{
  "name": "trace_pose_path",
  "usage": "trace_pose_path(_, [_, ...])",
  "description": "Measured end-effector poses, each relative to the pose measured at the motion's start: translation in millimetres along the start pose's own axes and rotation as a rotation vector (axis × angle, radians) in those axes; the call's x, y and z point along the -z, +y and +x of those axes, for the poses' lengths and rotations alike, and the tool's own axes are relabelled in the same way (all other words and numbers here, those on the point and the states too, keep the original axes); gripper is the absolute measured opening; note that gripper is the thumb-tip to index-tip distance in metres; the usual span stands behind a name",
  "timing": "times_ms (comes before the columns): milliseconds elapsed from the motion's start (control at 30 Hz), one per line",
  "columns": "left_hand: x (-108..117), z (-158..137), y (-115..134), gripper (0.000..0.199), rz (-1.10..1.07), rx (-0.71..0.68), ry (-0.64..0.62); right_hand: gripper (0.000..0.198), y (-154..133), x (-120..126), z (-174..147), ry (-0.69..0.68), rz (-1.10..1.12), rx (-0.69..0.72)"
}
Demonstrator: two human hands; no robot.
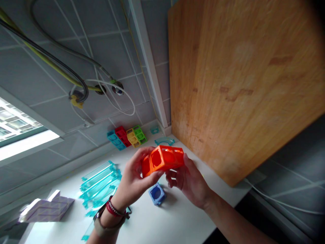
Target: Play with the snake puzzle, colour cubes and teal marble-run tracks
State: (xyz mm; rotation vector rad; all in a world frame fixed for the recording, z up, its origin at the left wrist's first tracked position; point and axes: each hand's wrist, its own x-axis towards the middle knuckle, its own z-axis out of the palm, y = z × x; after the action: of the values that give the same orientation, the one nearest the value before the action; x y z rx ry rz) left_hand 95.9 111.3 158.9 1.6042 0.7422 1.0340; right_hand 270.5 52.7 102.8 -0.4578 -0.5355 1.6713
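Note:
Between my hands, above the white tabletop, is a piece made of orange hollow blocks (167, 158) with round openings in their sides. My left hand (135, 179) grips its left end, thumb along the lower edge. At the right end, my right hand (190, 183) presses its fingertips and thumb against the orange piece; some of its fingers are curled beneath. A single blue cube block (156, 194) with a round hole lies on the table below them. Left of my left wrist lies a pile of clear turquoise track pieces (101, 184).
Blue, red, yellow and green blocks (127, 136) stand against the tiled wall. A curved turquoise piece (164, 141) lies near the corner. A large wooden board (241, 81) leans at the right. Folded whitish packaging (48, 208) sits at the left; hoses (61, 64) hang above.

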Motion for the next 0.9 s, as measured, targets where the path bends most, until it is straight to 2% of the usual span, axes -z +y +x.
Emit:
trace_pose_path(133, [4.9, -1.8, 0.6, 0.055, 0.117, -0.046, -0.049, 0.046, -3.0, 3.1, -4.2, -0.061, -0.144, 0.068])
trace_pose_path(300, [11.1, -4.3, 10.5, 0.063, 0.231, -0.254, -0.120, 0.040, -4.4, 14.2, -8.5, -0.151, -0.400, 0.238])
trace_pose_path(433, [6.6, -8.5, 25.9, 0.064, 0.512, -0.343, -0.153, 0.049, 1.0, 23.7, -4.5, -0.179, -0.431, 0.218])
trace_pose_path(533, [1.4, -11.9, 32.7, 0.064, 0.697, -0.404, -0.134, 0.050, 0.0, 24.9, -2.4, -0.113, -0.499, 0.263])
trace_pose_path(567, [-0.1, -12.9, 33.2, 0.063, 0.744, -0.422, -0.123, 0.054, -3.0, 24.2, -2.8, -0.081, -0.551, 0.327])
trace_pose_path(633, [-2.7, -14.6, 32.1, 0.064, 0.825, -0.430, -0.113, 0.076, -13.2, 22.4, -5.4, -0.061, -0.736, 0.487])
trace_pose_path(700, [-5.2, -15.7, 29.9, 0.066, 0.885, -0.406, -0.132, 0.090, -26.4, 21.2, -8.6, -0.124, -1.000, 0.597])
trace_pose_path(800, [-8.5, -16.4, 28.8, 0.064, 0.901, -0.367, -0.185, 0.071, -42.6, 21.5, -10.9, -0.231, -1.238, 0.632])
trace_pose_path(900, [-9.0, -17.0, 32.6, 0.058, 0.848, -0.390, -0.184, 0.060, -47.2, 22.7, -10.3, -0.203, -1.138, 0.587])
